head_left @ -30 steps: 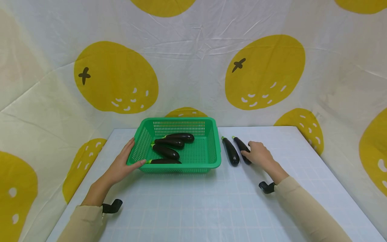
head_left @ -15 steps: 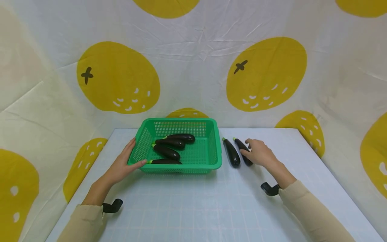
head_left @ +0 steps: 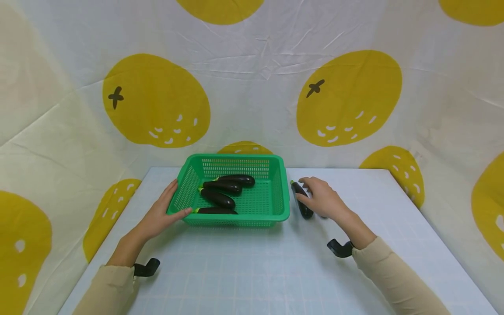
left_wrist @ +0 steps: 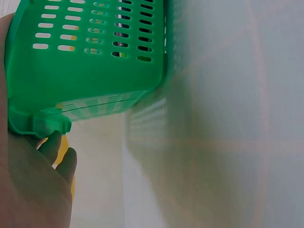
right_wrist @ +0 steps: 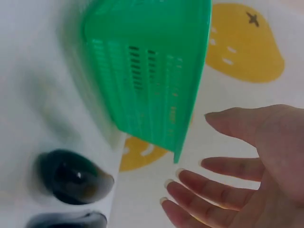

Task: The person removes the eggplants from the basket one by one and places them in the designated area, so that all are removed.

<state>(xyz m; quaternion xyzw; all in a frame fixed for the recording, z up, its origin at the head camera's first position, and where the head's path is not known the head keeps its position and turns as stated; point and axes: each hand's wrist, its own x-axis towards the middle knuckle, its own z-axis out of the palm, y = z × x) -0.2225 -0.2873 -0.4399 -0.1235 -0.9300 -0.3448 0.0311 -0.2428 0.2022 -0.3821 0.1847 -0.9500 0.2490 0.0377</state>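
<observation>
My left hand (head_left: 153, 218) rests on the near left corner of a green plastic basket (head_left: 240, 217), fingers along the side and thumb on the front rim. In the left wrist view, fingertips meet the rim of the basket (left_wrist: 80, 76). Several dark eggplants (head_left: 218, 198) lie inside, mostly toward the left. My right hand (head_left: 324, 199) hovers right of the basket over a glossy eggplant (head_left: 305, 211), holding nothing. A second eggplant is almost hidden beneath this hand. The right wrist view shows both, one eggplant (right_wrist: 71, 175) above another (right_wrist: 69, 221), with the fingers spread apart from them.
The basket stands on a table (head_left: 252, 271) with a pale checked cover, near its back edge. Behind and beside it hangs a white cloth (head_left: 252, 105) printed with large yellow fruit. Each wrist carries a small black camera mount (head_left: 146, 267).
My right hand has moved left, from the outer eggplant to above the one nearer the basket. Both eggplants remain on the table. The left hand keeps its place on the basket.
</observation>
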